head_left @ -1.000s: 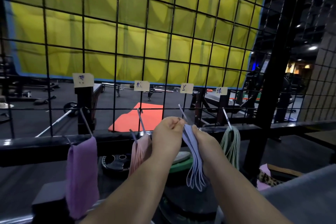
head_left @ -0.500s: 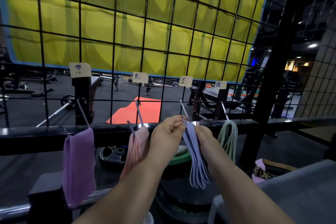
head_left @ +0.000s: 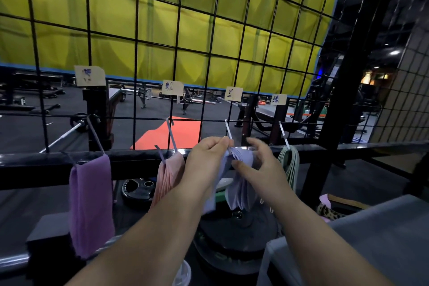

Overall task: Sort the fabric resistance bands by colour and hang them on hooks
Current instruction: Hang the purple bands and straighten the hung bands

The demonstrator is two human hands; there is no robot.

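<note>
I am reading the four paper labels (head_left: 234,94) clipped to the wire grid (head_left: 209,53) above the third hook (head_left: 228,131). Each is carrying blue handwriting, but it is showing too blurred for me to make out. The blue bands (head_left: 241,183) are hanging from the third hook as a fanned bundle of pale lavender-blue fabric loops, their lower ends dangling free. The left hand (head_left: 209,160) is pinching the top of the blue bands right at the third hook, fingers curled tight. The right hand (head_left: 257,165) is standing half open just right of the hook, thumb lying against the front of the bundle and fingers spread above it; I cannot tell whether those fingers are touching. Left of the third hook the pink bands (head_left: 168,176) are hanging close by, and the purple bands (head_left: 91,204) farther out. The green bands (head_left: 291,165) are hanging just right of it, leaving the right hand a narrow gap. The black rail (head_left: 139,158) is running behind the third hook, and weight plates (head_left: 236,239) are lying below it.
</note>
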